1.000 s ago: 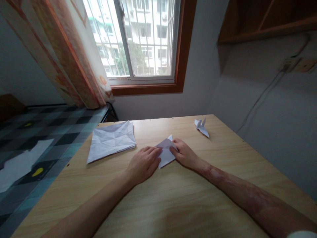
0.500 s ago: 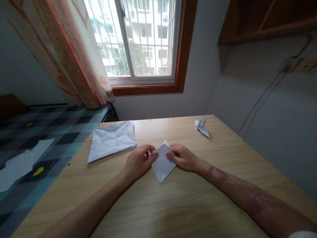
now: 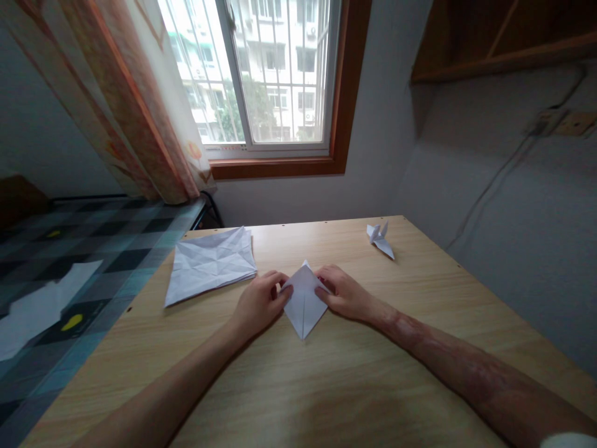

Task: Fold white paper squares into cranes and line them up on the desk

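Observation:
A folded white sheet of paper (image 3: pixel 305 306), shaped like a diamond with a crease down its middle, is held between my two hands over the table. My left hand (image 3: pixel 263 302) pinches its left corner, thumb on top and fingers curled behind. On the other side, my right hand (image 3: pixel 346 294) grips the right corner in the same way. One point of the diamond faces me, and a small white tip shows above its far end. The fingertips under the paper are hidden.
Creased white sheets (image 3: pixel 212 264) lie stacked at the table's back left. A folded paper crane (image 3: pixel 380 239) stands at the back right. Loose white paper (image 3: pixel 40 305) rests on the checked bed (image 3: pixel 116 230). The wooden table (image 3: pixel 298 398) reaches towards a window.
The folded paper has turned slightly and now points more squarely at me. Both hands have shifted a little with it, keeping their hold on its corners.

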A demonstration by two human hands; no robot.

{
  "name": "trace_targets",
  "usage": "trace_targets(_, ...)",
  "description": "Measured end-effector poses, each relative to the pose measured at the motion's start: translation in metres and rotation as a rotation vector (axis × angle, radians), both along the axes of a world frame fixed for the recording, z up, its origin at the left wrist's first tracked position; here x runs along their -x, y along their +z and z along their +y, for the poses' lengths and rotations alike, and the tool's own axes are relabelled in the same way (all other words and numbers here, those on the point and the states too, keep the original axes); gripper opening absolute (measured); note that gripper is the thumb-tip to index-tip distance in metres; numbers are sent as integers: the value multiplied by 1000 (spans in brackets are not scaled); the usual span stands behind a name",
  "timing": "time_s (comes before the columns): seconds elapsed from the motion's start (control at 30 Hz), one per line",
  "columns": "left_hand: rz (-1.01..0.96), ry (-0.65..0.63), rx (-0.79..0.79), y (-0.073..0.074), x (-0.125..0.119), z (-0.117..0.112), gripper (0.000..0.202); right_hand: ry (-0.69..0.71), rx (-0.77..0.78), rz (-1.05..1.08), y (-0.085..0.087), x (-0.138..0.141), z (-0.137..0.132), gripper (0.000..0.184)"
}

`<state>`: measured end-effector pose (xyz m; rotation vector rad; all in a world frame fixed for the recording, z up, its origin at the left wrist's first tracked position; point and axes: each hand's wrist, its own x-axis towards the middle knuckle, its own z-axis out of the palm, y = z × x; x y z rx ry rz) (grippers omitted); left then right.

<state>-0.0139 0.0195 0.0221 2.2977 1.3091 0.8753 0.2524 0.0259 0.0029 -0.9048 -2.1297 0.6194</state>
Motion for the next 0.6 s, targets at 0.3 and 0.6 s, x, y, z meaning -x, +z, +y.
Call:
trace_targets(0.3,-76,-122,129,3,-1,3,48,12,65,28,-3,-2,4,12)
trace_targets(0.6,-148,-282,316,13,2,4,58,-21,170,98,-2,-3,5,17)
